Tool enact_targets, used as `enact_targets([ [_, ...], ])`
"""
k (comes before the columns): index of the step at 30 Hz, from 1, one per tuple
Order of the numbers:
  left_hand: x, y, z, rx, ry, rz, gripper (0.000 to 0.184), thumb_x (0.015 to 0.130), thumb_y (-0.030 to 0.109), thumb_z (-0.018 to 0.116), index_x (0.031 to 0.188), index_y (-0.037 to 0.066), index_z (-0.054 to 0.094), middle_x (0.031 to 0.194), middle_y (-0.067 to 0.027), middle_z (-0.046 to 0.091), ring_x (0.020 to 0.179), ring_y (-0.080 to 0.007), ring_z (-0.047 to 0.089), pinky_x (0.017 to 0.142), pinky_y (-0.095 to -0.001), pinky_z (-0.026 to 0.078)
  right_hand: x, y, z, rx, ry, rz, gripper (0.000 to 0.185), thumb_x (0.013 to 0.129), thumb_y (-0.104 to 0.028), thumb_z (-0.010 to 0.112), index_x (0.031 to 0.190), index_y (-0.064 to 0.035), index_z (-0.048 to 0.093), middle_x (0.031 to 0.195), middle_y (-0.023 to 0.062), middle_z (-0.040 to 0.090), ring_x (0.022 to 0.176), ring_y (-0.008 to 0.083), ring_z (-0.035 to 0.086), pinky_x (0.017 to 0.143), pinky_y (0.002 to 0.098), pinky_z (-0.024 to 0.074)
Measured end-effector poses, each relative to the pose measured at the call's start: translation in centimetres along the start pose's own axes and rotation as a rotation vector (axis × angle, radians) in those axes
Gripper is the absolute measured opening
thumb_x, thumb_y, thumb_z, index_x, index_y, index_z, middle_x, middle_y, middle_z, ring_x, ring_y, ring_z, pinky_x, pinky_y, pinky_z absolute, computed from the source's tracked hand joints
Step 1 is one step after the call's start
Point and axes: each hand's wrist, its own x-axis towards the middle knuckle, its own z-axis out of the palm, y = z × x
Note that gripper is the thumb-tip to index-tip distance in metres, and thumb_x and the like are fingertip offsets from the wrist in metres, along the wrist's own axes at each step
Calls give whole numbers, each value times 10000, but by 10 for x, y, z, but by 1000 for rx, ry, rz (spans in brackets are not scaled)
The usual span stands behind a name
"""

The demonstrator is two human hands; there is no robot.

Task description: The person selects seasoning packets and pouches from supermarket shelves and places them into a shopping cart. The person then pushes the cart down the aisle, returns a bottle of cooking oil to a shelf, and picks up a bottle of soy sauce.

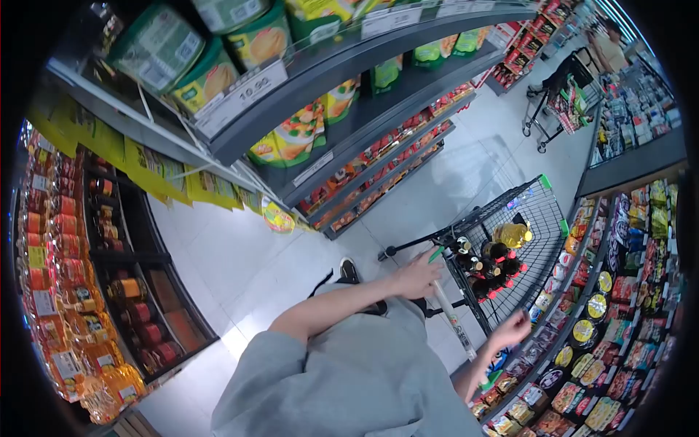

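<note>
Cart (pixel 542 247): our left hand (pixel 416 277) holds its handle (pixel 453 318), arm bent; right hand (pixel 512 329) raised off it, closure unclear; bottles (pixel 496 268) ahead, packaged goods (pixel 610 331) right of grip.

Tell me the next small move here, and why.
I'd probably bring the right hand to the handle: only the left hand is on it, while the right is raised off it with no item visible in its fingers. Two hands would likely steady the cart, which carries several bottles.
</note>
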Motion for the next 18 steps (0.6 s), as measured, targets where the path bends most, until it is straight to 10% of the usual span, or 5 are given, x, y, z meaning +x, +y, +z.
enact_targets([
  [4, -4, -22, 12, -83, 34, 43, 375, 823, 222, 620, 1153, 45, 609, 1329, -106, 519, 1399, -425, 247, 1160, -486, 257, -16, -220, 62, 779, -453, -70, 186, 874, -42, 656, 1050, 8, 624, 981, 87, 604, 839, 151, 572, 760, 282, 474],
  [7, -3, -13, 0, -64, -24, -65, 367, 844, 210, 599, 1190, 86, 601, 1352, -95, 493, 1367, -362, 322, 1122, -476, 308, -25, -327, 91, 811, -816, -448, 269, 848, -29, 669, 1106, -8, 593, 1066, 94, 618, 978, 175, 600, 882, 307, 485],
  [14, -16, 11, -54, -397, -92, -324, 370, 913, 260, 559, 1216, 46, 567, 1179, -147, 590, 1125, -332, 547, 959, -425, 435, -60, -499, 187, 1305, -1420, -478, 495, 816, -163, 772, 1214, 29, 550, 1161, 121, 628, 1056, 199, 604, 921, 327, 466],
  [18, -41, 18, -59, -464, 106, -398, 382, 953, 282, 536, 1243, 34, 541, 1188, -166, 582, 1118, -333, 557, 953, -413, 439, -58, -549, 191, 1069, -1911, -422, 526, 784, -165, 800, 1214, 23, 562, 1131, 108, 658, 1035, 186, 622, 901, 307, 476],
])
